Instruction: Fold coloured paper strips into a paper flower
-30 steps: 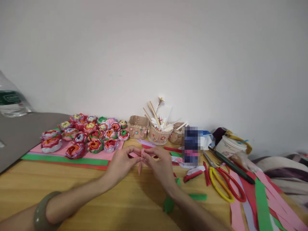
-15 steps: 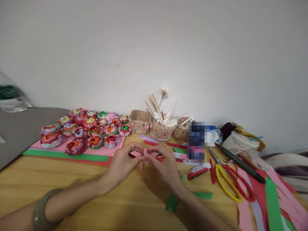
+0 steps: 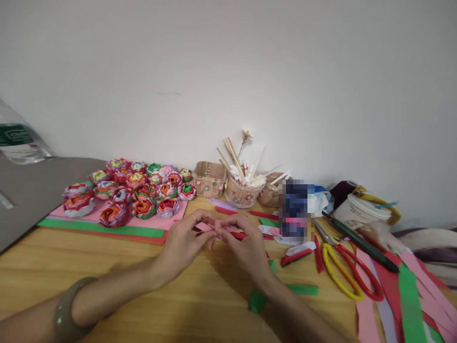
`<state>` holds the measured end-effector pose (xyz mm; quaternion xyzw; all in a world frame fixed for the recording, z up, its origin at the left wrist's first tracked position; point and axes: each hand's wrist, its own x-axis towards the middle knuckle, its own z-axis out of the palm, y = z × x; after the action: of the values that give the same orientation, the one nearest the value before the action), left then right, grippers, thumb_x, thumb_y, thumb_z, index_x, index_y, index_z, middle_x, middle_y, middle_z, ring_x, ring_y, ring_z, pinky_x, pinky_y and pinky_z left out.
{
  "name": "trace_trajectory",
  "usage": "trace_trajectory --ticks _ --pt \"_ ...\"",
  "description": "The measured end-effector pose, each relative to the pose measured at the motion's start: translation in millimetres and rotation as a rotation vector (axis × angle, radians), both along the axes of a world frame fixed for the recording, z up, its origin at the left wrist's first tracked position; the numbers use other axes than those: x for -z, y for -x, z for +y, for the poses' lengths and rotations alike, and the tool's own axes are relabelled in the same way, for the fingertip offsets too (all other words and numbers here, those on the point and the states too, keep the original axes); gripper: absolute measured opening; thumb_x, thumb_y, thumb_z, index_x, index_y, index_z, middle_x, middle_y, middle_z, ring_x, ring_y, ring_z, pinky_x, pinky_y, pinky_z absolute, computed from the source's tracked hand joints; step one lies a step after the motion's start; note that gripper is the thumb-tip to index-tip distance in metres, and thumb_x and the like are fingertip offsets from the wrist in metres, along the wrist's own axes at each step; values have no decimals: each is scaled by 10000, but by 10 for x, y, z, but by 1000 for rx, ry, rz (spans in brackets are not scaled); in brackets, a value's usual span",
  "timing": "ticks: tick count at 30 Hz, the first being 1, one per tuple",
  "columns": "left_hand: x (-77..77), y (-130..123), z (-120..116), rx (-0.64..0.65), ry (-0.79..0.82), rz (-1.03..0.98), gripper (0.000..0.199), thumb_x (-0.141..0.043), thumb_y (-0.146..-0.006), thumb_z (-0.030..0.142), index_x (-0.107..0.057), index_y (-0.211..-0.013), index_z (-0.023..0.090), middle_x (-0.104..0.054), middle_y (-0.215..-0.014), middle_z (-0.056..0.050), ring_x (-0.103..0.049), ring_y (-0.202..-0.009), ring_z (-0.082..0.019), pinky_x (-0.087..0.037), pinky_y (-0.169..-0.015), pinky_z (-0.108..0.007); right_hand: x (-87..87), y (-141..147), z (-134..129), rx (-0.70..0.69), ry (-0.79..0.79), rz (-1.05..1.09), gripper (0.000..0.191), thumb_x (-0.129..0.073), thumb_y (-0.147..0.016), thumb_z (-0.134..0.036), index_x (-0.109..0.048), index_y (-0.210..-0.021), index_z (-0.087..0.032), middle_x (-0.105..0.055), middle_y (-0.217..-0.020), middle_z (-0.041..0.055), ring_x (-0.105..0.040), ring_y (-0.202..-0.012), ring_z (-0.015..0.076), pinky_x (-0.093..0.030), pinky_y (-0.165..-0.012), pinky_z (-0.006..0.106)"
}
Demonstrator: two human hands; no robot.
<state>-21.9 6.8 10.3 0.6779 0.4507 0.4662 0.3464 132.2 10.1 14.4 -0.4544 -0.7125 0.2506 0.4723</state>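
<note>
A small folded piece of pink paper (image 3: pixel 217 225) is held between both hands above the wooden table. My left hand (image 3: pixel 185 240), with a ring on one finger and a bangle on the forearm, pinches its left side. My right hand (image 3: pixel 246 243) pinches the right side, its thumb nearly touching the left thumb. A pink end hangs below the fingertips. Folded red paper pieces lie just behind and to the right of the hands; the fingers partly hide them. Beneath the right forearm is a green paper strip (image 3: pixel 257 299).
Several folded paper flowers (image 3: pixel 144 208) rest on pink sheets at the left. Decorated baskets (image 3: pixel 209 183) stand by the wall, one holding sticks. Scissors (image 3: pixel 342 271), a dark green pen-like object (image 3: pixel 364 243), a white tub (image 3: pixel 360 212) and paper strips (image 3: pixel 410 300) lie at the right.
The whole view has shifted slightly, so things on the table appear a little further right. Both hands still hold the pink paper, whose upright part looks lower between the fingers.
</note>
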Motion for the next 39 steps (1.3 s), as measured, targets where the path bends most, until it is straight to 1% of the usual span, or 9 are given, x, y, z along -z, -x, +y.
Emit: trace_trajectory --ticks 3,6,9,14,20,28,34,37,39 --pt "13 3 -6 -2 -60 2 84 -582 -785 223 -571 -863 194 -647 -623 27 -615 -538 -125 -468 -506 -207 20 -7 -22 14 -67 -12 54 -633 -757 -209 -609 -792 -175 -653 -770 31 -596 -721 162 -448 -654 263" --pt "22 3 -11 -4 -80 -10 92 -579 -782 194 -567 -874 193 -663 -694 16 -618 -561 -119 -484 -530 -207 27 -12 -32 1 -135 -24 83 -628 -766 -192 -607 -846 -182 -660 -802 34 -604 -744 161 -455 -674 265" --pt "33 3 -12 7 -94 -19 90 -579 -782 196 -562 -871 189 -659 -698 14 -624 -593 -123 -498 -555 -213 22 -13 -26 -9 -179 -47 75 -629 -765 -175 -604 -836 -183 -658 -789 32 -603 -735 159 -455 -666 261" --pt "45 7 -17 -3 -142 -16 88 -587 -774 204 -570 -858 183 -674 -802 -13 -642 -717 -139 -516 -637 -233 -1 -11 -22 -13 -211 -79 65 -634 -749 -150 -601 -799 -175 -655 -751 31 -607 -701 158 -456 -636 255" --pt "59 20 -15 -13 -227 38 92 -589 -779 188 -569 -869 184 -674 -811 -18 -646 -754 -141 -519 -664 -228 -11 -13 -46 -13 -303 -89 67 -615 -765 -141 -581 -809 -178 -649 -749 36 -604 -701 158 -467 -631 257" --pt "112 58 10 10 -379 107 105 -582 -790 185 -557 -892 176 -667 -823 -32 -640 -778 -145 -513 -694 -238 21 -63 -10 -43 -455 -231 91 -607 -785 -156 -556 -851 -191 -652 -777 43 -592 -740 172 -463 -654 280" --pt "49 71 22 44 -421 162 71 -569 -800 183 -552 -868 175 -641 -799 -40 -615 -763 -153 -496 -677 -257 -12 -84 3 -79 -422 -204 84 -612 -780 -175 -532 -762 -193 -619 -745 42 -565 -715 168 -442 -627 276" --pt "4 85 27 73 -454 176 48 -574 -787 159 -558 -829 176 -617 -793 -45 -594 -750 -151 -483 -663 -261 -56 -86 -1 -140 -345 -130 145 -622 -769 -172 -503 -691 -199 -598 -723 24 -548 -689 152 -430 -626 262" --pt "-26 86 23 134 -434 156 44 -561 -786 139 -557 -760 175 -595 -772 -41 -576 -714 -138 -473 -629 -246 -79 -87 4 -170 -276 -64 174 -630 -758 -159 -488 -668 -201 -588 -703 4 -537 -662 136 -421 -620 247"
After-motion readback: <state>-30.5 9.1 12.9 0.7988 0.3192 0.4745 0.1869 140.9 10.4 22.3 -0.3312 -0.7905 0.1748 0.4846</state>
